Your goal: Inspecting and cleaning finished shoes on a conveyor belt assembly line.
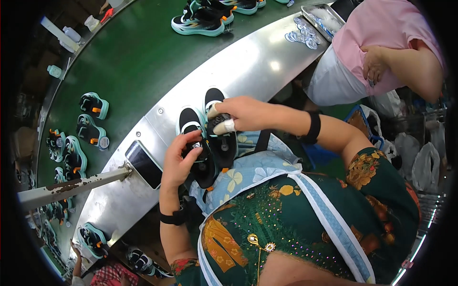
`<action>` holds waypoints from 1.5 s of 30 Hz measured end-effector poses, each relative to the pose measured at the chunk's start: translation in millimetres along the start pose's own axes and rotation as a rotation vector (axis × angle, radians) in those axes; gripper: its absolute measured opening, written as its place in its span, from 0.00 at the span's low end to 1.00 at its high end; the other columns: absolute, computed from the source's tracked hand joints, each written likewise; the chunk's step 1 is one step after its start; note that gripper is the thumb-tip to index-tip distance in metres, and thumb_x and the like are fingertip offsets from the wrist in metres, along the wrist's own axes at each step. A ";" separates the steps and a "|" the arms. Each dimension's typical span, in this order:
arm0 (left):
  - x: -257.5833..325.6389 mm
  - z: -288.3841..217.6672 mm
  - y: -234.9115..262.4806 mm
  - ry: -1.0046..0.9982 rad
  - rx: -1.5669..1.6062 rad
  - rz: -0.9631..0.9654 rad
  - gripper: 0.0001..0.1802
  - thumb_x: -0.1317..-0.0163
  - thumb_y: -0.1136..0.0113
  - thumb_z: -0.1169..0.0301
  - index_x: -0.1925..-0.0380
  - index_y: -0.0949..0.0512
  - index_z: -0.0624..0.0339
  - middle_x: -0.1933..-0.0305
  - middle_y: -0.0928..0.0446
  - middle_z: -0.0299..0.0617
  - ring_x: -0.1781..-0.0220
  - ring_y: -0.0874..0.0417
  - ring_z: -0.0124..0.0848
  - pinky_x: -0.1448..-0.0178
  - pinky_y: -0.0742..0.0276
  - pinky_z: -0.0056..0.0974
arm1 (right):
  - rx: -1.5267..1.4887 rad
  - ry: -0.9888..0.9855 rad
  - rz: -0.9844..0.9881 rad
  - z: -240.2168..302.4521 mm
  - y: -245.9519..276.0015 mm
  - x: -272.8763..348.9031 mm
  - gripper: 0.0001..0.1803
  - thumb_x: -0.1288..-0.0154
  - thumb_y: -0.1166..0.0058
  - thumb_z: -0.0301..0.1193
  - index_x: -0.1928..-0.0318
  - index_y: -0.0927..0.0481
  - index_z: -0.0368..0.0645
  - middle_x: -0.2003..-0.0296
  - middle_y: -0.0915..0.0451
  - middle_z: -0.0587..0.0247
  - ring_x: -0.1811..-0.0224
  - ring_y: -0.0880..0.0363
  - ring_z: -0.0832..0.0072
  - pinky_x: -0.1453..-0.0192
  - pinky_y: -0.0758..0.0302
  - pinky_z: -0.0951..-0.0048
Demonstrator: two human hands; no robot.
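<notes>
Two black sneakers with white and pale mint trim lie side by side at the near edge of the metal ledge, toes pointing away from me. My left hand [177, 159] is closed at the opening of the left sneaker [205, 172], thumb and fingers curled round its dark tongue area. On the right sneaker [224, 148], my right hand [244, 114] grips the tongue and lace area between thumb and fingers. Pale coverings wrap some fingertips of that hand. Whatever small part sits inside each grip is partly hidden by the fingers.
Beyond the metal ledge [229, 62] runs a green conveyor belt [138, 52] carrying more sneakers [198, 21]. A phone [144, 164] lies left, beside a chipped metal bar [76, 185]. Round tags [304, 34] and a tray [324, 19] sit near a co-worker in pink [381, 33].
</notes>
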State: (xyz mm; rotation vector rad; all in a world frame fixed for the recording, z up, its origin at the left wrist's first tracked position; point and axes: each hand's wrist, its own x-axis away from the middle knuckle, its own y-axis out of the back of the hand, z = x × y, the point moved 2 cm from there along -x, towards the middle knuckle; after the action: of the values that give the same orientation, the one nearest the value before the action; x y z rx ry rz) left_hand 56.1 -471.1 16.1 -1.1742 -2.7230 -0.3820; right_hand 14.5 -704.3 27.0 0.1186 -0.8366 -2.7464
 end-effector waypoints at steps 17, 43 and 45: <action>-2.9 -35.6 -9.6 -0.296 -0.423 -0.252 0.11 0.38 0.42 0.73 0.55 0.20 0.61 0.59 0.20 0.37 0.66 0.26 0.21 0.64 0.32 0.28 | 0.203 0.031 -0.107 -20.0 -2.5 -10.2 0.14 0.41 0.38 0.36 0.56 0.20 0.45 0.71 0.21 0.53 0.67 0.20 0.60 0.62 0.26 0.62; -21.3 -15.9 -101.0 0.466 0.985 -0.098 0.21 0.27 0.60 0.65 0.45 0.35 0.73 0.43 0.30 0.50 0.46 0.21 0.42 0.63 0.18 0.36 | -0.032 -0.040 -0.122 -22.7 -1.8 4.2 0.16 0.44 0.38 0.30 0.54 0.20 0.42 0.66 0.22 0.51 0.62 0.22 0.54 0.57 0.26 0.62; -16.5 -20.9 -94.0 0.476 0.895 -0.063 0.21 0.27 0.60 0.64 0.45 0.34 0.73 0.43 0.29 0.50 0.48 0.21 0.39 0.63 0.20 0.35 | -0.033 -0.053 -0.135 -19.5 0.0 4.5 0.16 0.43 0.37 0.30 0.54 0.20 0.42 0.65 0.21 0.53 0.62 0.20 0.59 0.57 0.25 0.65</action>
State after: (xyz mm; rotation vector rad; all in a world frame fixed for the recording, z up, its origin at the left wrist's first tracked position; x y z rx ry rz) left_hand -0.5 -550.7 15.9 -0.6297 -2.0956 0.4636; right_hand 13.2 -716.0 10.8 0.0995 -0.8243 -2.8996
